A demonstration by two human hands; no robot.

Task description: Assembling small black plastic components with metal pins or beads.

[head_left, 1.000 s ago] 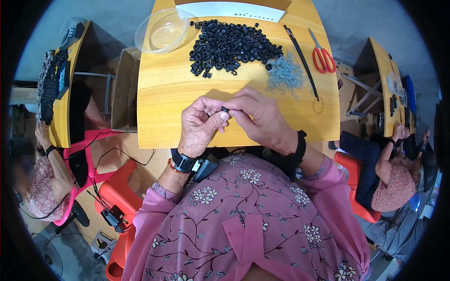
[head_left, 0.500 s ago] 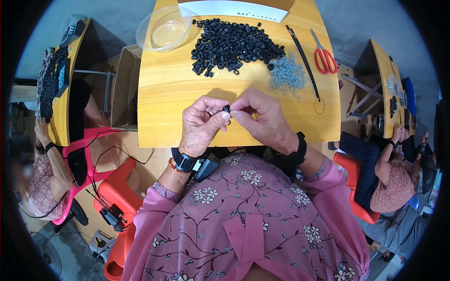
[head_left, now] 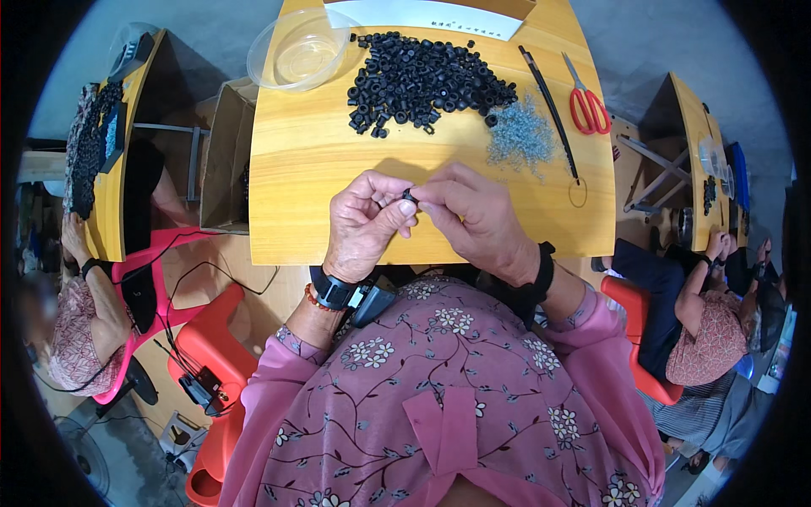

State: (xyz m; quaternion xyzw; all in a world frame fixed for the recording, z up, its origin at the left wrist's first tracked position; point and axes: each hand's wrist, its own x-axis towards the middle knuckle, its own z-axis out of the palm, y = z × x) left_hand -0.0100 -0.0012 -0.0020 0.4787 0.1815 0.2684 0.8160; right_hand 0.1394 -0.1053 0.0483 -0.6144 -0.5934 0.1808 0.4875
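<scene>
Between my hands, above the near half of the wooden table (head_left: 338, 160), is a small black rubber-like part (head_left: 409, 195). My left hand (head_left: 369, 218) pinches it between thumb and forefinger. The fingertips of my right hand (head_left: 473, 218) are closed against the part's right side; whether they hold anything small there is hidden. Beyond my hands lies a broad heap of similar small black parts (head_left: 422, 80). A loose pile of tiny clear bluish pieces (head_left: 519, 135) touches the heap's right end.
A clear round plastic bowl (head_left: 300, 51) stands at the far left, near a white box (head_left: 422, 17). On the right lie a thin black rod (head_left: 549, 114) with a wire loop and red-handled scissors (head_left: 589, 106). A cardboard box (head_left: 228, 160) stands left of the table. Other people sit at both sides.
My right fingers have shifted slightly and now cover more of the black part. My left hand keeps its pinch. The whole view has moved a little.
</scene>
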